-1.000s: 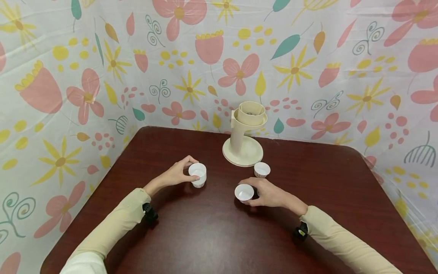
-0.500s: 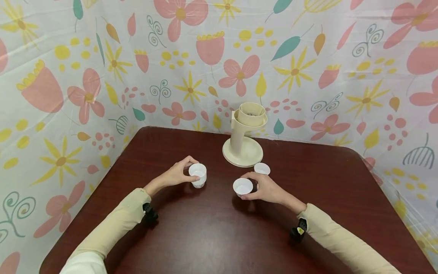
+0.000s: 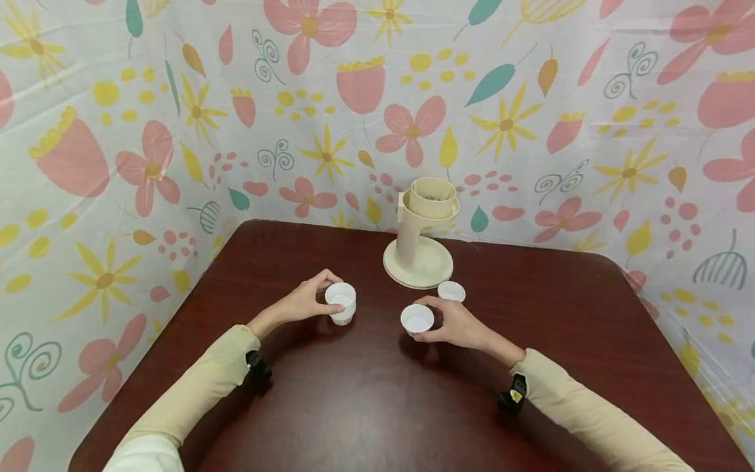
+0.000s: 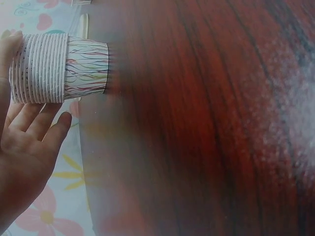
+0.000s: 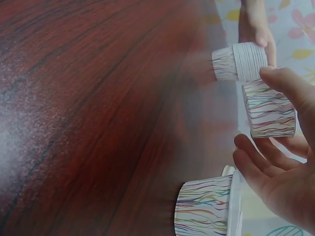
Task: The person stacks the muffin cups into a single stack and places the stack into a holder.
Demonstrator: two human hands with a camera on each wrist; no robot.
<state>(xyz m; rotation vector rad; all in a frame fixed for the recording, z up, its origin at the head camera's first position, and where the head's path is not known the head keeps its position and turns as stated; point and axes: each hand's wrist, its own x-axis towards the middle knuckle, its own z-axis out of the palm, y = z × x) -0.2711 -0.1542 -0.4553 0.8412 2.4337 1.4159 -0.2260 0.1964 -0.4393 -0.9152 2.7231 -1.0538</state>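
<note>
A nested stack of small white paper cups (image 3: 344, 313) is gripped by my left hand (image 3: 299, 303), thumb on the near side. In the left wrist view the many rims of the stack (image 4: 42, 69) show above one patterned cup wall. My right hand (image 3: 463, 326) holds a single paper cup (image 3: 417, 320) between thumb and fingers, its mouth facing up. Coloured wavy lines run over that cup (image 5: 270, 110) in the right wrist view. Just beyond the right hand, another paper cup (image 3: 451, 290) stands upright on the table, partly hidden by the hand.
A cream-coloured stand (image 3: 407, 242) with a round base and a cup-like holder on top is at the back of the dark wooden table (image 3: 366, 406). A flower-patterned cloth (image 3: 236, 131) hangs behind and to the left.
My right hand has moved a little away from me and to the left with its cup, which looks slightly raised. The left hand and its stack have stayed in place.
</note>
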